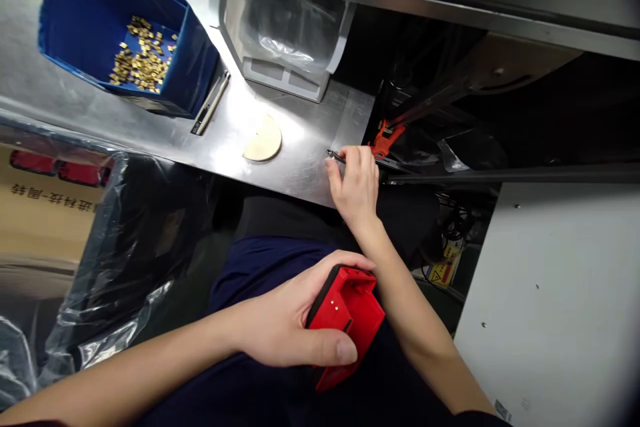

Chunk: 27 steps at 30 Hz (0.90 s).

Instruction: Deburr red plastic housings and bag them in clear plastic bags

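Observation:
My left hand (295,320) is wrapped round a red plastic housing (357,323) with a black edge, held low in front of my body. The thumb lies across its near side, and two small brass-coloured dots show on its face. Further off, at the right end of the metal bench, my right hand (356,187) is closed over orange-handled pliers (385,141). Their metal tip pokes out left of the fingers; the middle is hidden under the hand. A pale half-round disc (265,140) lies on the bench left of that hand.
A blue bin (195,60) with many small brass pieces (145,60) stands at the back left, beside a pen-like tool (213,103). Behind sits a grey bin (283,80) with clear plastic. A cardboard box (50,213) is at left, a white panel (565,280) at right.

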### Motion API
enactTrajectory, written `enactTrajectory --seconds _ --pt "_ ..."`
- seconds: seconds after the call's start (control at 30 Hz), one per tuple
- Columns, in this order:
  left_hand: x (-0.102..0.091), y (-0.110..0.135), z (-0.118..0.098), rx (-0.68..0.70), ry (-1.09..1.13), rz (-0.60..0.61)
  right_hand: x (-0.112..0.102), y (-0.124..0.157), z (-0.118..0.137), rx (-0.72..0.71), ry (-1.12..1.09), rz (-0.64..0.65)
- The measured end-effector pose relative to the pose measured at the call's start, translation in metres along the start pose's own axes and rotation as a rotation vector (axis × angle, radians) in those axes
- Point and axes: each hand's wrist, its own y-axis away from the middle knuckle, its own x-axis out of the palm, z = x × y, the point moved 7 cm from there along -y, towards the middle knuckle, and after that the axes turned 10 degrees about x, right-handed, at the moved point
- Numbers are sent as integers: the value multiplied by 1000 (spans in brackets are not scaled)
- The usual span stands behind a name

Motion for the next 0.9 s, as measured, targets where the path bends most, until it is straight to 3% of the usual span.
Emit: enactTrajectory --seconds 0.13,0.2,0.27,0.37,0.47,0.53,0.6,0.67,0.77,0.9 --pt "-2 4 1 -18 87 -63 39 -30 10 -9 157 104" --pt "-5 6 1 -6 176 -116 46 -32 5 -18 156 138" --pt "-13 5 1 45 196 -196 36 -23 -3 -26 54 121" --pt "-32 4 1 103 95 -356 1 6 -22 51 -237 85" --pt "-49 0 10 27 42 -510 -43 49 -36 169 -447 67" --pt "-57 -4 17 -41 48 -597 -61 78 -24 78 -506 182" --pt "-63 -9 22 -88 79 -670 -69 105 -2 -117 -469 359" --pt "-67 -14 27 -116 104 -726 -68 124 14 -259 -358 455" --pt "-74 -21 33 -147 56 -742 -66 129 17 -293 -287 414" --pt "-87 -21 37 -171 -34 -779 -66 123 9 -287 -438 350"
